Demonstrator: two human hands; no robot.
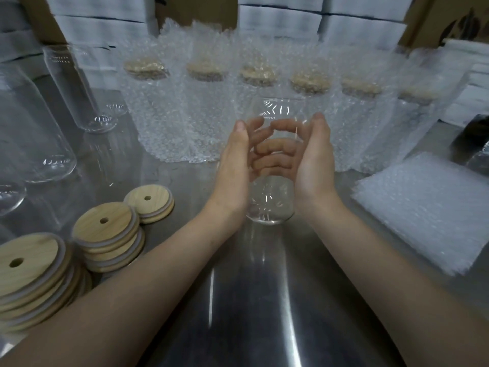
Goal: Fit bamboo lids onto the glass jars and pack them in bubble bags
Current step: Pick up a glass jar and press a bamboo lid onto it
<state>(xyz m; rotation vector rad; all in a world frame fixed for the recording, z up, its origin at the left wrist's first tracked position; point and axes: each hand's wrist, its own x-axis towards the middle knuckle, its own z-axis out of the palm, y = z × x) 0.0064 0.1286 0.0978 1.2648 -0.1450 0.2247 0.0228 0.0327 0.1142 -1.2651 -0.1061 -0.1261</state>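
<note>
Left hand (232,168): your fingers curl round the glass jar (271,205).
Right hand (315,165): cups its other side.
Jar: upright on steel table (264,300).
Room: bamboo lids (105,229) left, bubble bags (423,213) right, bagged jars (206,107) behind.

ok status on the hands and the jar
Left hand and right hand grip the glass jar, upright, no lid. Bamboo lids stacked left, nothing blocking.

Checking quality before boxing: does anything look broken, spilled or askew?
Nothing broken or spilled. The bamboo lid stacks at the left lean, lids slid off-centre. The glass jar held between the left hand and right hand is upright, unlidded.
</note>
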